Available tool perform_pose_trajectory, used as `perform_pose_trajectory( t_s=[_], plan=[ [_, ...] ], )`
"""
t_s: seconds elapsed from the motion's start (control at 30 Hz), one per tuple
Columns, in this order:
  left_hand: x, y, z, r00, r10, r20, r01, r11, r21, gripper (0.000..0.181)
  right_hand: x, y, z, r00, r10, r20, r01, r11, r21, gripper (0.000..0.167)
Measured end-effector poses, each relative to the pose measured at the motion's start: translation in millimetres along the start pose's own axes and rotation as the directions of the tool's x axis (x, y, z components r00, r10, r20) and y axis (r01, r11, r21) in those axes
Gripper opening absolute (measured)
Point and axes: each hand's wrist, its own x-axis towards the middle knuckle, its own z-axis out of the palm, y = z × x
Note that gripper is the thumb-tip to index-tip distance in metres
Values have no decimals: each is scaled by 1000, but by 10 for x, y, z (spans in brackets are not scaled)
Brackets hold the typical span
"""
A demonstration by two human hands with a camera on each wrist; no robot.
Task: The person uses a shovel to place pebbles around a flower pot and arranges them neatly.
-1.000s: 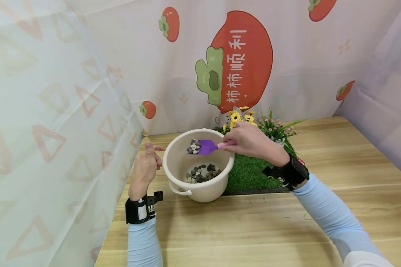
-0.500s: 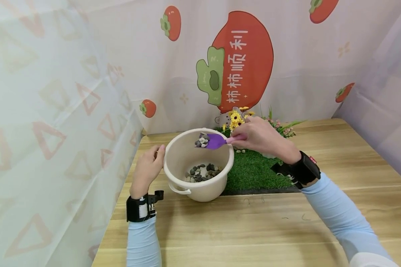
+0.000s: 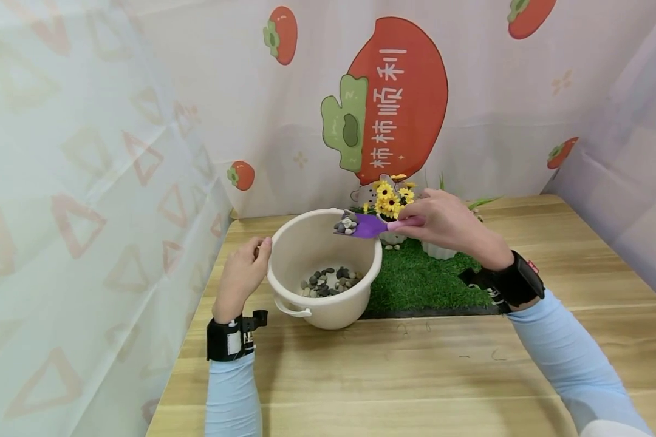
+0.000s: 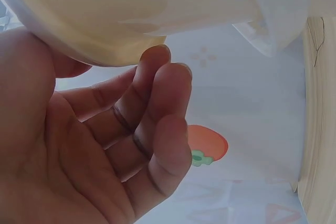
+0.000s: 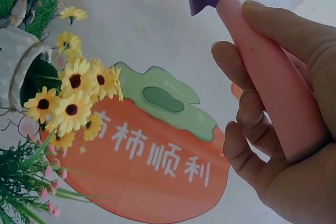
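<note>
In the head view, a cream plastic bucket point(image 3: 333, 312) stands on the table with grey and brown pebbles point(image 3: 322, 284) scattered over its bottom. My left hand point(image 3: 243, 273) grips the bucket's left rim; the left wrist view shows its curled fingers point(image 4: 170, 90) against the outside, under the rim. My right hand point(image 3: 451, 221) holds a small trowel point(image 3: 369, 226) by its pink handle point(image 5: 273, 77). The trowel's purple blade is over the right back part of the bucket, carrying a small heap of pebbles point(image 3: 346, 224) at its tip.
Right of the bucket lies an artificial grass mat point(image 3: 421, 285) on the wooden table point(image 3: 361, 382). Yellow flowers point(image 3: 392, 197) in a white pot stand at its back, with a second white pot point(image 3: 438, 250) partly behind my right hand. Printed cloth point(image 3: 290, 121) hangs behind.
My right hand has moved right and slightly back with the loaded trowel. My left hand, earlier pointing beside the bucket, has taken hold of its rim.
</note>
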Motion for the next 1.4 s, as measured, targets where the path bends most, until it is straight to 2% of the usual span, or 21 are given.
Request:
perform_pose_trajectory(
  t_s=[0.4, 0.7, 1.0, 1.2, 1.4],
  plan=[
    [-15, 19, -5, 1000, -3, 0, 3, 1000, 5, 48, -145, 131, -70, 998, 21, -52, -20, 1000, 13, 6],
    [-13, 18, -1, 1000, 2, -8, -2, 1000, -11, 45, -251, 232, -112, 997, 65, -43, -65, 998, 3, 6],
    [-9, 10, -4, 999, -25, 26, 25, 1000, -7, 49, -385, 303, -142, 993, 93, -68, -93, 996, -3, 5],
    [-22, 27, -16, 997, -46, 59, 46, 999, -3, 50, -481, 351, -107, 991, 121, -53, -122, 992, -22, 7],
    [-34, 37, -23, 995, -52, 82, 54, 998, -29, 49, -568, 397, -26, 981, 195, -8, -195, 981, -3, 7]
  ],
)
